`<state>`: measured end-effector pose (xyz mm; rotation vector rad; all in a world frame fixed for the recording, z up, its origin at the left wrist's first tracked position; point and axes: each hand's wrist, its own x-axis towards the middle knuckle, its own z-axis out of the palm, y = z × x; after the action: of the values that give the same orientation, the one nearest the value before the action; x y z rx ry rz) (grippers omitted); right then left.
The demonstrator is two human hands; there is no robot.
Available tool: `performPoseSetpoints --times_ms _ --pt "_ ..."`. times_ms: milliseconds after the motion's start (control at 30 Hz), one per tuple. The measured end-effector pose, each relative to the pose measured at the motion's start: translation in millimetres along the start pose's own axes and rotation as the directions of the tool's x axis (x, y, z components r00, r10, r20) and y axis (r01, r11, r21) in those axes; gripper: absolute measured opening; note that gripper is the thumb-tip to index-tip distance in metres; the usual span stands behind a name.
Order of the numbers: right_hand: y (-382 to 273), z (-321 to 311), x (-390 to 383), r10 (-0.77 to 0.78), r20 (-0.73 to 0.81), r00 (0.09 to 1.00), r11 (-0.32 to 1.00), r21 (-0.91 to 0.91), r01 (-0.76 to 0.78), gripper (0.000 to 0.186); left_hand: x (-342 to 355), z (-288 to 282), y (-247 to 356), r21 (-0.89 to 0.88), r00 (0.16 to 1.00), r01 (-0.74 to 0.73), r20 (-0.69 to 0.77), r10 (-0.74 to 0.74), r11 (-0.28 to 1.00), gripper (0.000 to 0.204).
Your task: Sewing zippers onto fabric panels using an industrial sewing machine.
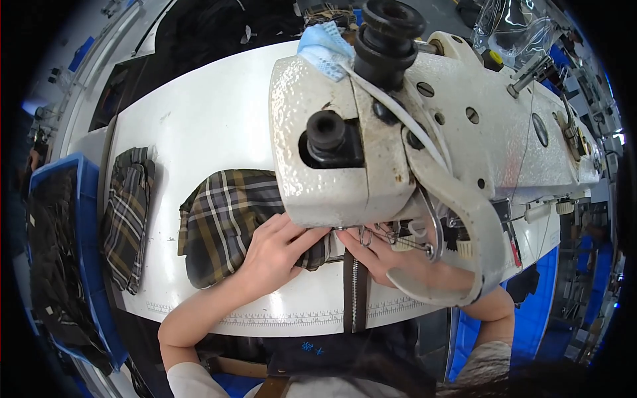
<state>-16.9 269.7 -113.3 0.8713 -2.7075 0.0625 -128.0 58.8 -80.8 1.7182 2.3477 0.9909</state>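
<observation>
A white sewing machine (391, 152) stands over the table, its head above my fingertips. My left hand (275, 255) lies flat on a plaid fabric piece (222, 215), its fingers stretched toward the needle area. From the other side, my right hand (388, 255) reaches in with its fingers extended beside a dark zipper (355, 292). The zipper runs from under the machine head to the table's near edge. The machine head hides the stitching spot, and its curved white guard covers part of my right hand and wrist.
Folded plaid fabric (129, 222) lies at the table's left side. Left of the table, a blue crate (86, 245) holds dark cloth pieces. A printed ruler strip (265, 318) follows the near edge. A light blue cloth (325, 50) sits on top of the machine.
</observation>
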Motion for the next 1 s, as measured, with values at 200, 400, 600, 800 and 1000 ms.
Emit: performPoseSetpoints --times_ms 200,400,600,800,1000 --pt "1.0 -30.2 5.6 -0.001 0.11 0.994 0.994 -0.11 0.013 0.045 -8.1 4.6 0.6 0.109 0.994 -0.028 0.11 0.016 0.994 0.064" --pt "-1.2 -20.4 16.0 0.006 0.1 0.995 0.993 -0.121 0.006 0.05 -12.5 -8.6 17.8 0.182 0.996 0.01 0.083 -0.025 0.983 0.061" --pt "-1.5 -32.0 14.0 0.112 0.181 0.977 0.992 -0.079 -0.099 0.047 -33.5 -13.2 22.1 0.567 0.98 -0.059 0.19 -0.06 0.822 0.056" --pt "-2.2 -28.3 12.8 0.094 0.086 0.992 0.995 0.008 -0.095 0.045 -27.6 -5.7 -10.1 0.429 0.98 -0.2 0.093 0.177 0.881 0.035" --pt "-4.7 -24.1 10.0 0.108 0.082 0.991 0.993 0.029 -0.111 0.045 -31.8 15.0 -23.8 -0.155 0.991 0.135 0.026 -0.133 0.979 0.03"
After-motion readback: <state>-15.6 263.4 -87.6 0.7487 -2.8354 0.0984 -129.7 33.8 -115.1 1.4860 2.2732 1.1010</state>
